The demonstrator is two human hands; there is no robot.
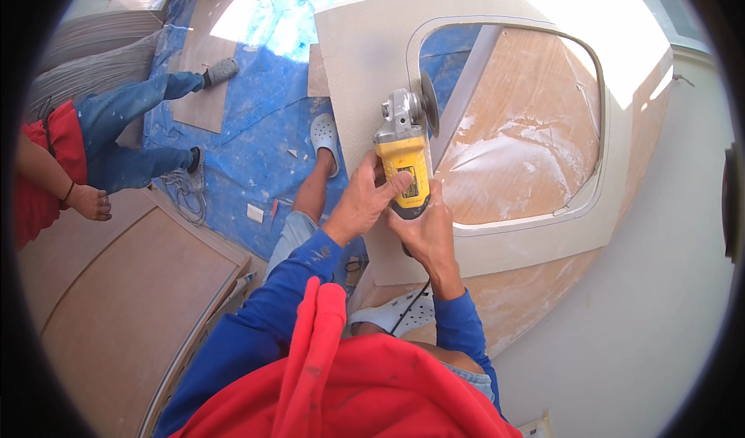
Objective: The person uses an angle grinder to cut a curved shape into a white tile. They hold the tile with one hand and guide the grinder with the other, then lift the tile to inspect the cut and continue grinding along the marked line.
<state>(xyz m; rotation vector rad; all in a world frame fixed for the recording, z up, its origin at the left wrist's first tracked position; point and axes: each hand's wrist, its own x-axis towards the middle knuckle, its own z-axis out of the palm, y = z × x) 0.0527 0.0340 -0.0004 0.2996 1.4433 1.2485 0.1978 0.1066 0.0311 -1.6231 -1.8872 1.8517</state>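
Observation:
Both of my hands hold a yellow angle grinder (405, 159) with a grey metal head. My left hand (363, 199) wraps the left side of its body, thumb lying across the top. Lower down, my right hand (427, 232) grips the black rear end, where a cord (409, 311) hangs toward my foot. The grinder's dark disc (429, 104) stands on edge at the left side of a large rounded opening in a pale panel (361, 58). Whether the disc touches the edge, I cannot tell. A pencil-like line runs around the opening.
Under the panel lies a curved wooden sheet (528, 89) with white dust. Blue plastic sheeting (256, 159) covers the floor, with a plank (206, 73) on it. Another person (93, 139) in red and jeans stands at the left, beside a brown wooden panel (132, 290). A pale wall (667, 228) borders the right.

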